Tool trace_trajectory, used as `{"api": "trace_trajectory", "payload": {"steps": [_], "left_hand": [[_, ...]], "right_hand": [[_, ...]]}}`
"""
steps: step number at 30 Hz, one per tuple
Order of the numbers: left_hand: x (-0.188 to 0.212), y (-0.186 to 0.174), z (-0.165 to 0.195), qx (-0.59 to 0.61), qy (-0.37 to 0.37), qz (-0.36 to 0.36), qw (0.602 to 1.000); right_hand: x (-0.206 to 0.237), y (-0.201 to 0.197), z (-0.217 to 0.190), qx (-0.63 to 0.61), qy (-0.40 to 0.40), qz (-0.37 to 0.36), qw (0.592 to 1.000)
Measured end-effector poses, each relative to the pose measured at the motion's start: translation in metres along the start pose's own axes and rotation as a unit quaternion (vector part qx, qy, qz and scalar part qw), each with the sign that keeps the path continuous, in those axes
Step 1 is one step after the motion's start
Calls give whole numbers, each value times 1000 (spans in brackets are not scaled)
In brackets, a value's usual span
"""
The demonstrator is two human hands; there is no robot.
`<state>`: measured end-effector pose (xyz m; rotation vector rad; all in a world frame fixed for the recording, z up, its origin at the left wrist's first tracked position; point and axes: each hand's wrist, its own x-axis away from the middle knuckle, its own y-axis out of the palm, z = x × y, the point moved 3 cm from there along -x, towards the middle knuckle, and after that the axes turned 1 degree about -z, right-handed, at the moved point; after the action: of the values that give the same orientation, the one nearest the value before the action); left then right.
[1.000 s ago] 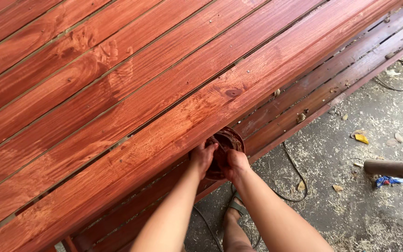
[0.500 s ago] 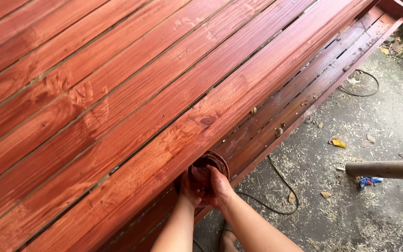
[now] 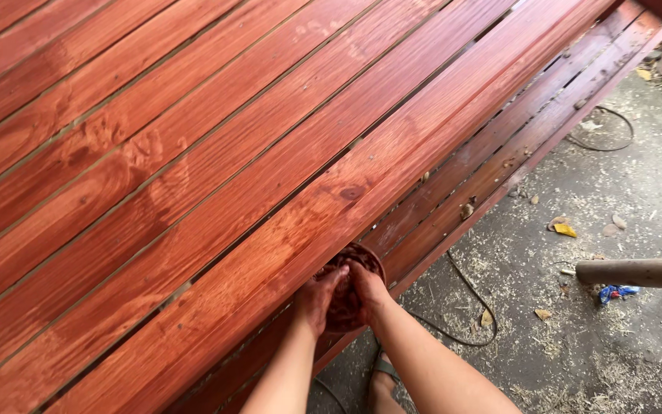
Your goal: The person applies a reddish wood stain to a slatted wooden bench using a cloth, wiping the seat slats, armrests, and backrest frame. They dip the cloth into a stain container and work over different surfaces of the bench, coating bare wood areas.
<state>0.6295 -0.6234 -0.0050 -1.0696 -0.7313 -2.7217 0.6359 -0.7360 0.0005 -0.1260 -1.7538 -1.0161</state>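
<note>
From the head camera I look down on a big slatted panel of red-stained planks that fills the upper left and centre of the frame. At its lower edge, low in the middle of the picture, I see both hands closed around a small round container smeared with the same red stain. The left hand grips its left side and the right hand wraps its right side, fingers curled tight on it, both stained red. The container sits against the edge of the front plank, above the lower slats that run towards the upper right. On the right lies a concrete floor strewn with sawdust, a dark cable, a yellow scrap and a wooden handle at the right edge.
</note>
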Motion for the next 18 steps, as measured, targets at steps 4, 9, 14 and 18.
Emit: {"api": "trace_trajectory", "payload": {"steps": [4, 9, 14, 18], "left_hand": [[10, 14, 6, 111, -50, -24, 992], [32, 31, 19, 69, -53, -27, 996], [38, 44, 19, 50, 81, 37, 995], [31, 52, 19, 27, 135, 77, 987]], "right_hand": [[4, 6, 1, 1, -11, 6, 1000], [9, 8, -9, -6, -74, 6, 997], [-13, 6, -5, -86, -74, 15, 993], [-28, -5, -4, -49, -185, 30, 981]]}}
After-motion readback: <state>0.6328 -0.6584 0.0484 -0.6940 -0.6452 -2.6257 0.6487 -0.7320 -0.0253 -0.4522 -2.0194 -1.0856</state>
